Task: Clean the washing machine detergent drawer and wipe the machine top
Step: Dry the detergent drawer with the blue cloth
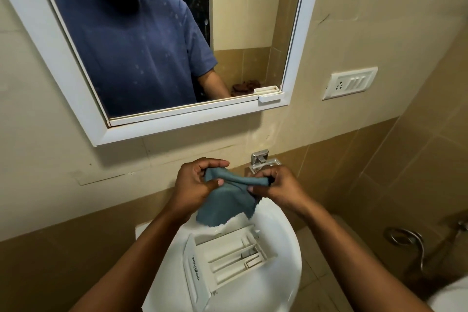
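mirror [177, 123] in a white frame fills the far wall above a white basin [286, 230]. in the basin lies the white detergent drawer [228, 258], compartments facing up. its long axis runs from near left, where the branded front panel sits, to far right. the drawer is below and nearer than the hands, between the two forearms, with the left forearm closest to the front panel. a grey-blue cloth [225, 208] hangs over the basin's far part. its hem is just above the drawer's far edge and may touch the basin; the view does not settle this. the left hand [195, 185] and right hand [276, 185] each pinch the cloth's bunched top edge, pulled taut between them. the basin walls sit close around the drawer, so the free room appears to be straight up.
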Tool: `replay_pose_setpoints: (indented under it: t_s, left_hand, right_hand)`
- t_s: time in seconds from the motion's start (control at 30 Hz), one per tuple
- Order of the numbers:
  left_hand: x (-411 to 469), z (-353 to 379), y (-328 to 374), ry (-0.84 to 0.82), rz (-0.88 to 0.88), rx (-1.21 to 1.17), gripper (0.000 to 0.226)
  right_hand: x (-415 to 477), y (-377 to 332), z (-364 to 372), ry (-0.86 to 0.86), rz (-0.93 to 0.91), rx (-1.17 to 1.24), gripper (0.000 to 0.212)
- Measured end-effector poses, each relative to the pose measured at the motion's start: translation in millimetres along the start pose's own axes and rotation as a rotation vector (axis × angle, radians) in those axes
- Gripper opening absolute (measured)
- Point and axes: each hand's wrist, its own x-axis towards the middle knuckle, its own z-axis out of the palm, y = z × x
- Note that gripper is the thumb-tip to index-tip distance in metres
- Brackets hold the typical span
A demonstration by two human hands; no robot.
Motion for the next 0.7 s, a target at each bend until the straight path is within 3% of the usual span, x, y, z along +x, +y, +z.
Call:
replay_pose_setpoints:
  t_s: [0.13, 0.27, 0.33, 0.47, 0.53, 0.63, 0.7]
  left_hand:
    - [9, -2, 2, 0.086, 0.059, 0.368, 0.038]
    - [15, -8, -1, 0.094, 0.052, 0.514, 0.012]
    - [16, -10, -3, 0.063, -0.029, 0.360, 0.011]
    - [12, -13, -1, -0.115, -0.252, -0.236, 0.025]
    - [9, -6, -3, -0.079, -0.337, -0.256, 0.031]
    - [7, 6, -13, 0.123, -0.393, -0.127, 0.024]
    - [5, 14, -18, 0.195, -0.375, -0.078, 0.018]
  right_hand:
    - [4, 0, -5, 0.163, -0.077, -0.116, 0.015]
    - [3, -5, -19, 0.032, -0.152, -0.041, 0.011]
    - [-3, -9, -28, -0.076, -0.136, 0.094, 0.014]
    - [-8, -9, -29, -0.154, -0.015, 0.421, 0.035]
    - [-7, -7, -22, -0.086, 0.094, 0.469, 0.040]
    - [-2, 3, -5, 0.085, 0.197, 0.241, 0.032]
    - [-1, 9, 9, 0.164, 0.209, 0.154, 0.039]
